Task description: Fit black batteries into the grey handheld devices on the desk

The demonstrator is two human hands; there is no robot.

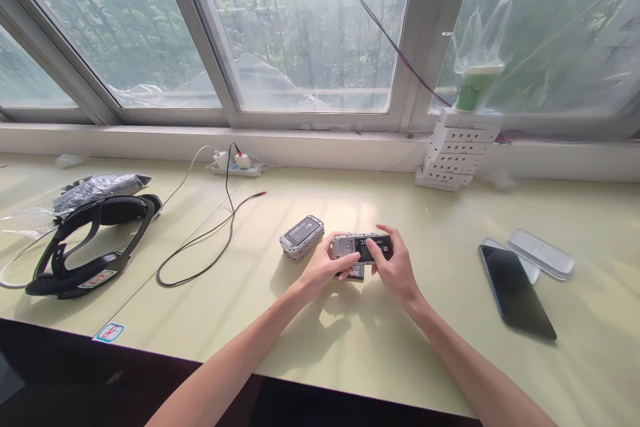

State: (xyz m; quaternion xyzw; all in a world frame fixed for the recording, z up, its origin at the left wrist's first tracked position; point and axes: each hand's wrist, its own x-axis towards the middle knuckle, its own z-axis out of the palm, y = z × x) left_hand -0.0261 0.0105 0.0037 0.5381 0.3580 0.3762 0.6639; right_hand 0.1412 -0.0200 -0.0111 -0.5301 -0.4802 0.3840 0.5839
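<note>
My left hand (325, 265) is closed around the left end of a grey device casing (344, 247), its thumb across the front. At the casing's right, my right hand (397, 267) grips a black battery (383, 245) marked with a 3000-type label, thumb on its face. The battery overlaps the casing; whether it is seated inside cannot be made out. Below them, another black battery (357, 272) shows partly on the table, the rest hidden by my left hand and the casing. Just left of my hands is a stack of similar casings (303, 237), the top one with a battery label showing.
A black head strap device (105, 267) and plastic-wrapped item (100, 190) lie left. A black cable (231, 227) curls near a power strip (237, 169). White boxes (455, 150) stand at the back right; a phone (517, 290) and a pale case (543, 253) lie right.
</note>
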